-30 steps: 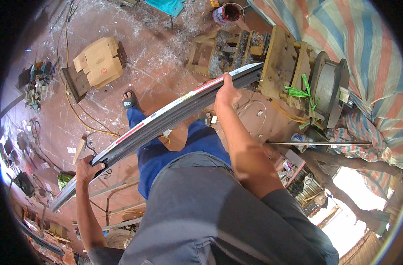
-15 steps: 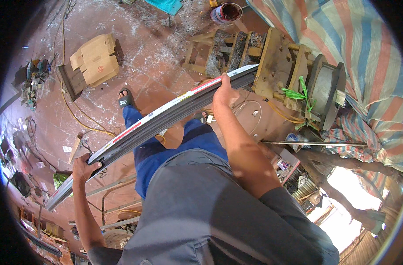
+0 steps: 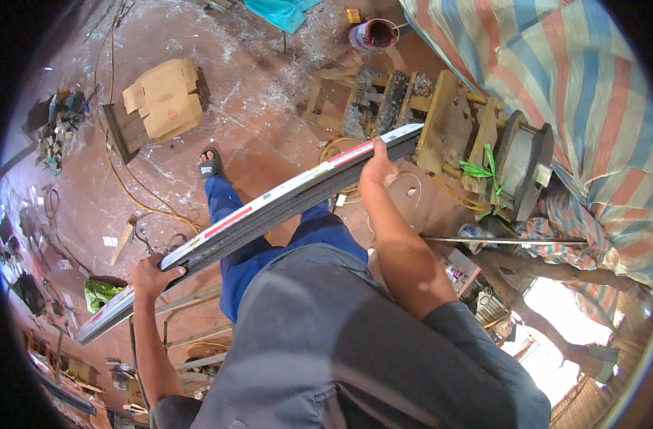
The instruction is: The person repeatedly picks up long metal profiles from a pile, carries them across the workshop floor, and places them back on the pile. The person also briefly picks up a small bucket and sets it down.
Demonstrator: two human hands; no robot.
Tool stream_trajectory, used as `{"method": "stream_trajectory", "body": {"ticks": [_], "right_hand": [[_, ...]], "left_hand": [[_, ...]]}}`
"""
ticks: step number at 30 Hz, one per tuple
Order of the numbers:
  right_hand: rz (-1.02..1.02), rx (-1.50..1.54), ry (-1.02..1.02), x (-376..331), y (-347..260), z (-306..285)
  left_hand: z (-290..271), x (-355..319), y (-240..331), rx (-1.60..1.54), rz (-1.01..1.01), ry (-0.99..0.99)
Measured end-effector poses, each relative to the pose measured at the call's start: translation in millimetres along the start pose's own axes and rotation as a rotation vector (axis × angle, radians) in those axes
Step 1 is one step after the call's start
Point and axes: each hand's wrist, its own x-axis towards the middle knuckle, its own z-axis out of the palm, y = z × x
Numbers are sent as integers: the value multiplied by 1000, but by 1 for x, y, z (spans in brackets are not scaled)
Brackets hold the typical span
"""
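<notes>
Bar (image 3: 287,200): held in both hands across the front of the body, aslant from 8 o'clock up to between 1 and 2. White face with red bands along the far edge; black, ridged face toward the body.

Left hand (image 3: 151,277), 8 o'clock: clamped on the bar, thumb across the dark near side, remaining fingers partly hidden. Some bar runs on beyond this hand toward 8 o'clock.

Right hand (image 3: 378,169), between 1 and 2: clamped on the bar close to its upper end, thumb up at the white face; other fingers hidden from view.

Upper end of bar overlaps a yellow frame (image 3: 441,125) near 2 o'clock; contact cannot be told. Green ribbon (image 3: 484,168) tied on the frame, between 2 and 3. Striped tarp (image 3: 555,93) behind it, 2 o'clock.

Floor (image 3: 255,121): reddish, pale dusting. Flattened carton (image 3: 165,107) at 10; bucket (image 3: 373,34) between 12 and 1; blue cloth (image 3: 283,11) just short of 12; green bag (image 3: 101,293) between 8 and 9.
</notes>
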Motion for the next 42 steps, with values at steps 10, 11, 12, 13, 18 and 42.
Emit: {"method": "stream_trajectory", "body": {"ticks": [10, 11, 12, 13, 18, 42], "right_hand": [[-126, -5, 51, 37, 31, 3], [-123, -31, 60, 38, 33, 2], [-119, -57, 69, 40, 35, -2], [-114, -82, 73, 25, 22, 0], [-108, -154, 41, 1, 1, -4], [-8, 259, -742, -215, 4, -5]], "left_hand": [[-18, -9, 13, -7, -6, -72], [-20, -9, 14, 4, -6, -74], [-21, -11, 15, 15, -6, -76], [-21, -12, 15, 27, -10, -75], [-23, -21, 15, 74, -2, -77], [-59, -62, -198, -199, 142, 154]]}}
